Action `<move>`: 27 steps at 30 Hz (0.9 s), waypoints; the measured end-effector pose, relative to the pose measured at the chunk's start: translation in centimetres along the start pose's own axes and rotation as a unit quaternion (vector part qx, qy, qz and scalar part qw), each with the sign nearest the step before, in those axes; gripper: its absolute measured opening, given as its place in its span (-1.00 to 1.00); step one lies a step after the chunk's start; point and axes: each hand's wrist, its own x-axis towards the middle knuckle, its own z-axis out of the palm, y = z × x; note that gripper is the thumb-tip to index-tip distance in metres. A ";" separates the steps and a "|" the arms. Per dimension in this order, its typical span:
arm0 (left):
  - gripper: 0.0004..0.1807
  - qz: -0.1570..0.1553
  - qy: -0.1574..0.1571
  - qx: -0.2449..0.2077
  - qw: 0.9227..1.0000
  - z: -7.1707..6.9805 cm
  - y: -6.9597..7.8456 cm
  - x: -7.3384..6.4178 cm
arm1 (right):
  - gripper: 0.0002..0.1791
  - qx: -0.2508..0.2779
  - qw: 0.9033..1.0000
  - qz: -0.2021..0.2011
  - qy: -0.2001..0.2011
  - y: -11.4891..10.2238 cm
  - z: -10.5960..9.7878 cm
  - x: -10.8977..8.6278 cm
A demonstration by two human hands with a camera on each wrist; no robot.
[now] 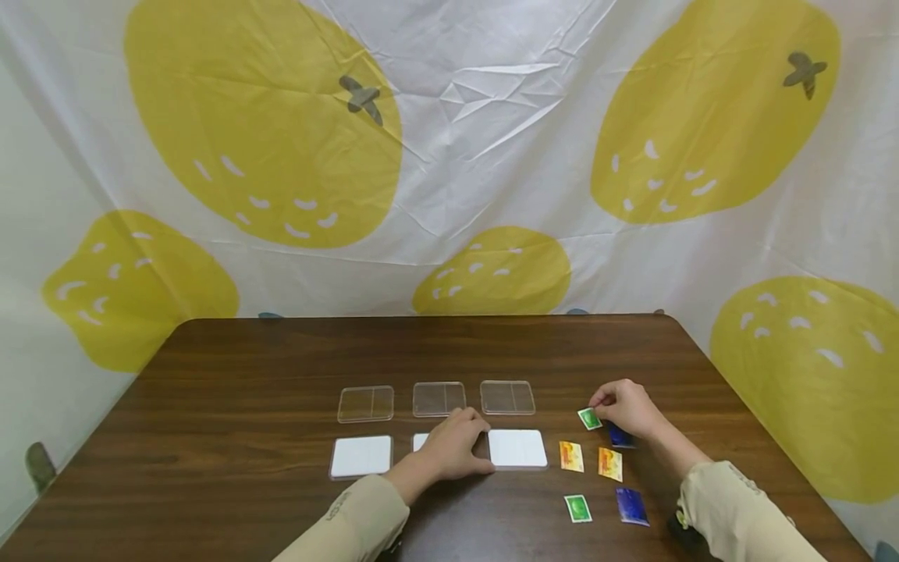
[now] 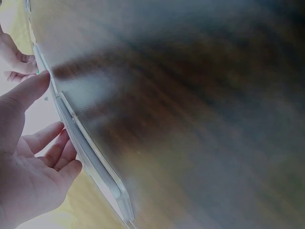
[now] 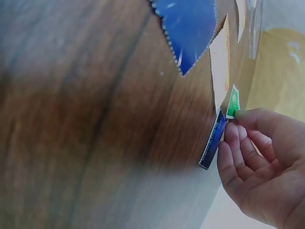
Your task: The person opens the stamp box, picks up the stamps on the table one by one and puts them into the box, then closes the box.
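My right hand (image 1: 630, 407) pinches a green stamp (image 1: 589, 419) between thumb and forefinger, just above the tabletop. Beside it, partly under that hand, lies a blue stamp (image 1: 621, 436). In the right wrist view the green stamp (image 3: 233, 102) is tilted up at the fingertips. My left hand (image 1: 455, 446) rests with thumb and forefinger spread at the left edge of a flat clear case with a white insert (image 1: 517, 449). The same hand covers most of the middle white-filled case (image 1: 420, 442). Its fingers look loosely bent in the left wrist view.
Another white-filled case (image 1: 361, 457) lies at left. Behind stand three clear lids in a row, the right one (image 1: 507, 397) nearest the stamps. Two orange stamps (image 1: 610, 464), another green stamp (image 1: 578, 508) and a second blue stamp (image 1: 632, 506) lie on the right. A lemon-patterned curtain (image 1: 449, 179) hangs behind.
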 end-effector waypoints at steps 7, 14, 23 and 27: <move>-0.45 0.002 0.002 -0.001 1.000 0.0 0.0 0.0 | -0.93 -0.011 1.000 0.003 0.005 0.1 -0.2 -0.2; -0.45 0.004 0.004 0.001 1.000 0.4 -0.3 0.2 | -0.94 0.053 0.998 0.032 -0.018 0.1 -0.4 -0.5; -0.45 0.008 0.007 -0.002 1.000 0.3 -0.2 0.1 | -0.87 0.147 0.987 0.023 -0.052 -1.6 0.0 -1.0; -0.45 0.005 0.005 -0.002 1.000 0.3 -0.2 0.1 | -0.84 0.185 0.980 0.024 -0.066 -2.9 0.5 -1.4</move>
